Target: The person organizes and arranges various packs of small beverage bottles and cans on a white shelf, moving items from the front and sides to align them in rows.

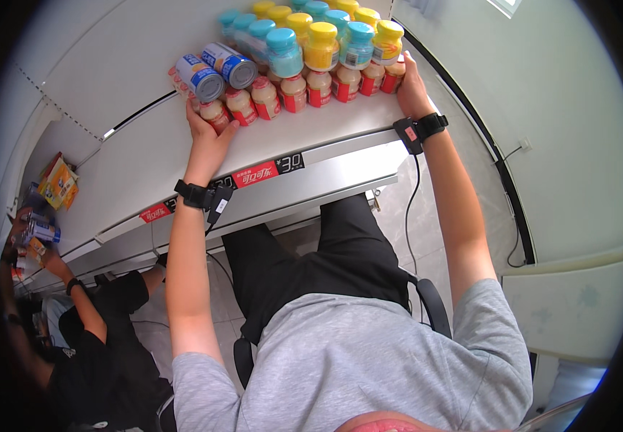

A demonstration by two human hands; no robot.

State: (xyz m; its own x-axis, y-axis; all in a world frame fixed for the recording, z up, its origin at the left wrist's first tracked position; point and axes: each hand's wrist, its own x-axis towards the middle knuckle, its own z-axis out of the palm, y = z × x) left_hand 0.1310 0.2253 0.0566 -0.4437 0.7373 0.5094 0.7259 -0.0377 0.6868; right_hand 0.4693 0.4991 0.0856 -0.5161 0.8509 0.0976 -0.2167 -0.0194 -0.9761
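Note:
My left hand (210, 135) is at the left front end of a row of small plastic drink bottles, its thumb and fingers around the front-left bottle (214, 115). At the row's right end my right hand (414, 89) lies against the side of the last bottle (392, 78). Jars with turquoise caps (284, 53) and jars with yellow caps (321, 47) are stacked on top of the bottles. Two blue-and-white cans (200, 77) lie on their sides on the left part of the stack. The bottles behind the front row are mostly hidden.
The white shelf (290, 127) has price strips (256, 174) along its front edge. At the far left, a co-worker's hand (57, 264) is near other cans (41, 229) and yellow packets (58, 183). A wall stands to the right. Cables hang from both my wrist devices.

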